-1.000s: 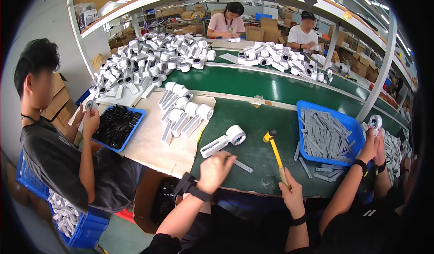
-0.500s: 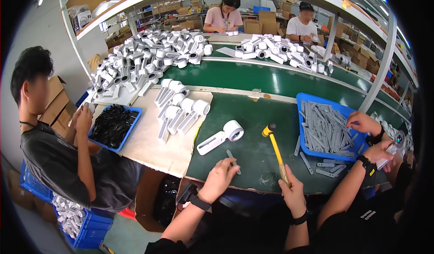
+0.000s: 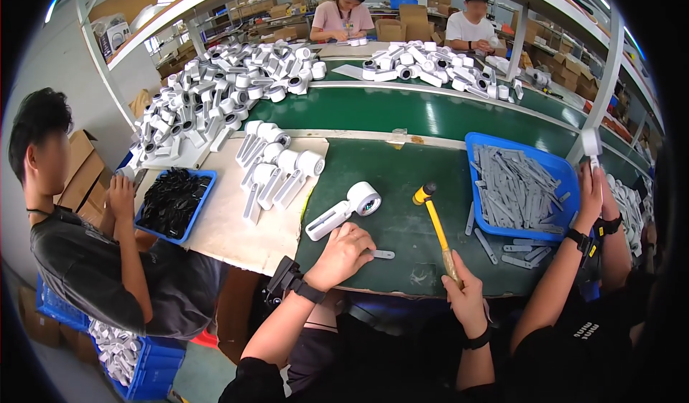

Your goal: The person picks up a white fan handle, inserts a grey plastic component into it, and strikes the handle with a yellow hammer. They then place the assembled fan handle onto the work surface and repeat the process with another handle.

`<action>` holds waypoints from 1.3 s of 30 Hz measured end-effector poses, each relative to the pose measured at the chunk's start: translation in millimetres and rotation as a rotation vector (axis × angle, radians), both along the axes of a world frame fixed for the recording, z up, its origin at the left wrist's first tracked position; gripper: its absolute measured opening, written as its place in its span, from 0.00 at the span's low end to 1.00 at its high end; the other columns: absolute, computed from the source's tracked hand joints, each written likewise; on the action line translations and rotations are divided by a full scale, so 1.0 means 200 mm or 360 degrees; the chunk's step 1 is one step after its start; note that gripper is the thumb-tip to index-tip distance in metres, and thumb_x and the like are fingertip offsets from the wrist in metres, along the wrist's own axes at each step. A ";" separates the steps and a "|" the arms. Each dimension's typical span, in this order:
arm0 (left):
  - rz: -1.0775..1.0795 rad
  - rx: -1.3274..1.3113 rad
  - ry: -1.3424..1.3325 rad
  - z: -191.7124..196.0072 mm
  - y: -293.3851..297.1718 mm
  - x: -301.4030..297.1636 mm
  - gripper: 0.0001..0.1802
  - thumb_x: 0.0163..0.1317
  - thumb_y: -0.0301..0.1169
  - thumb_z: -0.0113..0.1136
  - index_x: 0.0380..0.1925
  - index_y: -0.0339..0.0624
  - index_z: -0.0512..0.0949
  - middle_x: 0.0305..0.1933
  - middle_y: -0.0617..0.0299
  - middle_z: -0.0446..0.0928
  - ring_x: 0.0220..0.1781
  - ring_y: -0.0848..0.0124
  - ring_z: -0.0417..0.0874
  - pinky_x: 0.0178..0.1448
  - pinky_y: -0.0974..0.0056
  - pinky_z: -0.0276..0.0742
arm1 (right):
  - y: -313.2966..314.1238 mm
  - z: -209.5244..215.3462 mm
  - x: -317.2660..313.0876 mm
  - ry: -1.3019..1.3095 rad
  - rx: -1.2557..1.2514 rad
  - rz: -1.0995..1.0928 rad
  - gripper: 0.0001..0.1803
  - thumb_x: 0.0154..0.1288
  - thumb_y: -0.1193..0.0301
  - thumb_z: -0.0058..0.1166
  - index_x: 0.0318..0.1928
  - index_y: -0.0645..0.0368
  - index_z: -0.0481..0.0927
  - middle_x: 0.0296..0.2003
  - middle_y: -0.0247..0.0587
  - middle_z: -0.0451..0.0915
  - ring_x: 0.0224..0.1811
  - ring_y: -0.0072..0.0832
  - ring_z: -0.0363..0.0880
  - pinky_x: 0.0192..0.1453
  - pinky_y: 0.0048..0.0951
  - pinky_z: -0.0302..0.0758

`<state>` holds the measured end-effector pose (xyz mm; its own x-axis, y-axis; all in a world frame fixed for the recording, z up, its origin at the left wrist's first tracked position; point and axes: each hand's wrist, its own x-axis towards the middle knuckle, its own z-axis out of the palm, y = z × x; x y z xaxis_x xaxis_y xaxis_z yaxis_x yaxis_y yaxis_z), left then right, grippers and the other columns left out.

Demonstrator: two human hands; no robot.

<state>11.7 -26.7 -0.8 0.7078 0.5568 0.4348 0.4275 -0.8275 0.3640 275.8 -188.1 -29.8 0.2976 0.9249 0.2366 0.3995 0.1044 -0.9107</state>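
Observation:
My left hand (image 3: pixel 340 254) is over the green work surface with fingers curled. It pinches one end of a flat grey plastic strip (image 3: pixel 383 254), whose rounded, holed end points right. Just beyond those fingers lies a white handheld fan (image 3: pixel 363 199), its round head toward the right and its handle (image 3: pixel 326 221) toward me. My right hand (image 3: pixel 468 302) grips the lower handle of a small hammer (image 3: pixel 438 229). The hammer is yellow with a black-tipped head, pointing away from me, near the front edge.
A blue tray (image 3: pixel 470 188) of grey strips stands right, with loose strips (image 3: pixel 517 248) beside it. Several white fans (image 3: pixel 273 177) lie on cardboard at left, near a blue tray (image 3: pixel 203 205) of black parts. Co-workers sit at left, right and across the green belt (image 3: pixel 344 112).
My left hand has closed on the grey strip, which has turned from pointing away to pointing right. The co-worker at right has raised a white fan. My view has shifted slightly.

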 end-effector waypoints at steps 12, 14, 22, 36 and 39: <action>0.0893 0.0355 -0.0254 0.06 0.00 -0.05 0.13 0.63 0.25 0.59 0.48 0.35 0.77 0.37 0.46 0.76 0.41 0.49 0.81 0.41 0.52 0.80 | -0.01 0.03 -0.01 0.0106 -0.0059 0.0029 0.33 0.67 0.80 0.54 0.72 0.59 0.65 0.24 0.24 0.71 0.19 0.11 0.65 0.21 0.16 0.64; 0.0954 0.0429 -0.0255 0.06 0.02 -0.06 0.15 0.63 0.28 0.61 0.49 0.34 0.78 0.37 0.50 0.74 0.41 0.52 0.80 0.40 0.54 0.80 | -0.01 0.03 -0.01 0.0123 -0.0066 0.0040 0.33 0.67 0.80 0.54 0.72 0.59 0.64 0.24 0.24 0.70 0.19 0.11 0.65 0.21 0.16 0.64; 0.1054 0.0418 -0.0127 -0.01 0.11 -0.08 0.16 0.62 0.31 0.63 0.49 0.34 0.80 0.37 0.54 0.73 0.41 0.58 0.79 0.39 0.58 0.81 | 0.00 0.04 0.00 0.0129 -0.0058 0.0071 0.33 0.67 0.80 0.53 0.72 0.60 0.64 0.24 0.24 0.70 0.19 0.11 0.64 0.21 0.16 0.63; 0.1121 0.0440 -0.0085 0.00 0.14 -0.02 0.13 0.62 0.32 0.64 0.44 0.36 0.81 0.37 0.57 0.73 0.39 0.59 0.79 0.36 0.58 0.81 | -0.02 0.13 -0.04 0.0175 -0.0192 0.0030 0.32 0.66 0.79 0.54 0.70 0.64 0.66 0.26 0.29 0.69 0.23 0.15 0.65 0.28 0.20 0.66; 0.1158 0.0461 -0.0078 0.00 0.14 -0.01 0.13 0.62 0.33 0.64 0.42 0.37 0.82 0.36 0.58 0.72 0.38 0.60 0.79 0.36 0.59 0.80 | -0.02 0.11 -0.03 0.0195 -0.0178 0.0030 0.32 0.66 0.79 0.54 0.70 0.64 0.66 0.25 0.29 0.69 0.23 0.15 0.65 0.27 0.20 0.67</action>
<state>9.2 0.7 -0.8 0.1846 0.7328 0.6549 0.8876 -0.4105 0.2091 269.7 -191.8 -8.0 0.3001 0.9492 0.0948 0.2840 0.0060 -0.9588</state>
